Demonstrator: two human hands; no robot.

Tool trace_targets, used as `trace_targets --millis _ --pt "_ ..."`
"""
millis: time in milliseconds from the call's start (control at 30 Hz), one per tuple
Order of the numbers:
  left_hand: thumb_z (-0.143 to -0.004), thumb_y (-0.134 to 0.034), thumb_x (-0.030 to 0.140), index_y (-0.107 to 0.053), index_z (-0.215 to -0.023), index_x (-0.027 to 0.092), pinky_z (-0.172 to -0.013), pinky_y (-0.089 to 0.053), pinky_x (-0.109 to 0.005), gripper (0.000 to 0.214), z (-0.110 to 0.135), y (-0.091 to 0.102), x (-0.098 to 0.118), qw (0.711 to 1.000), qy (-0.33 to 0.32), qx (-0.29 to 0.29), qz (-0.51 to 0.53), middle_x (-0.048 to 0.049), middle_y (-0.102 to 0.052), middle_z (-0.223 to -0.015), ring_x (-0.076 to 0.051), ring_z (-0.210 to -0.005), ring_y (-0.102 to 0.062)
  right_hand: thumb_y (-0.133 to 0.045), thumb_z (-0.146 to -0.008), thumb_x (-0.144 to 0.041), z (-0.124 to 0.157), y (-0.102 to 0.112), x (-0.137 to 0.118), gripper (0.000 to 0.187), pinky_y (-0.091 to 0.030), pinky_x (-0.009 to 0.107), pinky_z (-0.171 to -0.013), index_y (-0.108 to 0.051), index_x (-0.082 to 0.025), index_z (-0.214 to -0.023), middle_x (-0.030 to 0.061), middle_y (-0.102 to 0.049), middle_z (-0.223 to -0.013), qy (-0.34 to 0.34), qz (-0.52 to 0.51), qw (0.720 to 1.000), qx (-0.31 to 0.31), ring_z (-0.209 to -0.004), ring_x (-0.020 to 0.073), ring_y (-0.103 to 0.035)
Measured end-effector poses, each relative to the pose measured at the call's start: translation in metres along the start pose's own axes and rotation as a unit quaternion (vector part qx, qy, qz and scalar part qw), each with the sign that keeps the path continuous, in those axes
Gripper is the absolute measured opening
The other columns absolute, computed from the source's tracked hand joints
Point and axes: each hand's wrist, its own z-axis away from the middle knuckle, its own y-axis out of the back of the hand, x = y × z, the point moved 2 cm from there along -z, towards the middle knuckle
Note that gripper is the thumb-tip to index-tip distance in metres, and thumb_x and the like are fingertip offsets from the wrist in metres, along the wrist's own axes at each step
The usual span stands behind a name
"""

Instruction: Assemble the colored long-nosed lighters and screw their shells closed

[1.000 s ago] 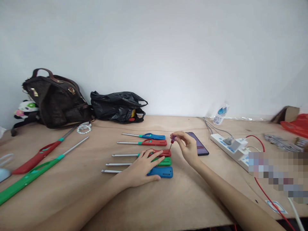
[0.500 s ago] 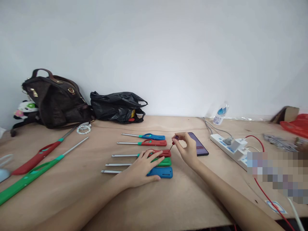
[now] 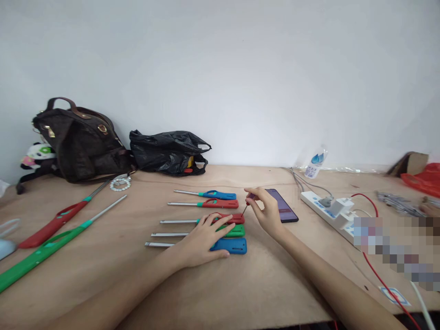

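Note:
Several lighters with long metal barrels lie side by side on the wooden table (image 3: pixel 282 284), handles to the right. My left hand (image 3: pixel 204 238) rests flat with fingers spread across the middle red lighter (image 3: pixel 238 219), the green lighter (image 3: pixel 238 231) and the near blue lighter (image 3: pixel 234 246), partly covering them. In my right hand (image 3: pixel 264 211) a small screwdriver (image 3: pixel 244 210) is pinched between thumb and fingers, its tip at the right end of the middle red lighter. Beyond lie another red lighter (image 3: pixel 225 203) and a far blue lighter (image 3: pixel 223 196), both untouched.
A phone (image 3: pixel 288 212) lies behind my right hand. At right are a white power strip (image 3: pixel 312 201) with cables and a bottle (image 3: pixel 314 167). Larger red (image 3: pixel 51 227) and green (image 3: pixel 44 253) lighters lie left, before a backpack (image 3: pixel 85 151) and a black plastic bag (image 3: pixel 165 153).
The fingers of my right hand have shifted on the screwdriver handle, the index finger now extended further left over it. My left hand and the lighters stay in place.

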Motion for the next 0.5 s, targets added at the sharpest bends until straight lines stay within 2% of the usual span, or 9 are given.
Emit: trace_targets --millis 67,133,300,367,500 --pt "-0.090 -0.047 0.064 -0.034 -0.148 0.031 -0.108 -0.028 -0.060 0.068 0.0002 0.0000 0.0000 1.000 0.003 -0.001 0.003 -0.0063 -0.031 -0.155 -0.038 -0.134 -0.029 -0.057 -0.091 -0.027 0.0004 0.0014 0.0023 0.010 -0.050 0.031 -0.066 -0.061 -0.022 -0.099 0.0020 -0.056 -0.079 -0.010 0.031 0.999 0.018 -0.067 0.0162 -0.058" --pt "-0.090 -0.047 0.064 -0.034 -0.148 0.031 -0.108 -0.028 -0.061 0.068 0.0002 0.0003 0.0003 1.000 0.007 -0.007 0.004 -0.0064 -0.031 -0.155 -0.039 -0.134 -0.029 -0.059 -0.090 -0.029 0.0013 0.0023 0.0038 0.009 -0.050 0.030 -0.065 -0.061 -0.022 -0.094 0.0020 -0.055 -0.079 -0.019 0.045 0.998 0.027 -0.066 0.0159 -0.057" --pt "-0.090 -0.047 0.063 -0.036 -0.147 0.031 -0.107 -0.028 -0.060 0.067 0.0002 0.0013 0.0013 1.000 0.002 0.002 0.009 -0.0064 -0.033 -0.154 -0.038 -0.134 -0.029 -0.044 -0.097 -0.024 0.0032 -0.0004 0.0002 0.025 -0.053 0.034 -0.077 -0.055 -0.022 -0.119 0.0075 -0.062 -0.098 -0.013 0.005 1.000 -0.008 -0.086 0.0192 -0.064" --pt "-0.090 -0.047 0.063 -0.036 -0.147 0.031 -0.107 -0.029 -0.059 0.066 0.0001 0.0014 0.0015 1.000 0.003 0.001 0.009 -0.0060 -0.033 -0.154 -0.038 -0.133 -0.030 -0.043 -0.097 -0.023 0.0033 -0.0025 -0.0020 0.028 -0.053 0.034 -0.077 -0.052 -0.023 -0.123 0.0068 -0.064 -0.097 -0.009 -0.011 1.000 -0.019 -0.086 0.0188 -0.065" --pt "-0.090 -0.047 0.063 -0.035 -0.148 0.030 -0.108 -0.028 -0.059 0.068 -0.0005 0.0013 0.0017 1.000 0.012 -0.015 0.005 -0.0062 -0.031 -0.155 -0.038 -0.134 -0.028 -0.048 -0.096 -0.026 0.0024 -0.0042 -0.0021 0.014 -0.052 0.031 -0.072 -0.058 -0.023 -0.106 0.0042 -0.063 -0.085 -0.003 0.029 1.000 0.006 -0.078 0.0184 -0.063"
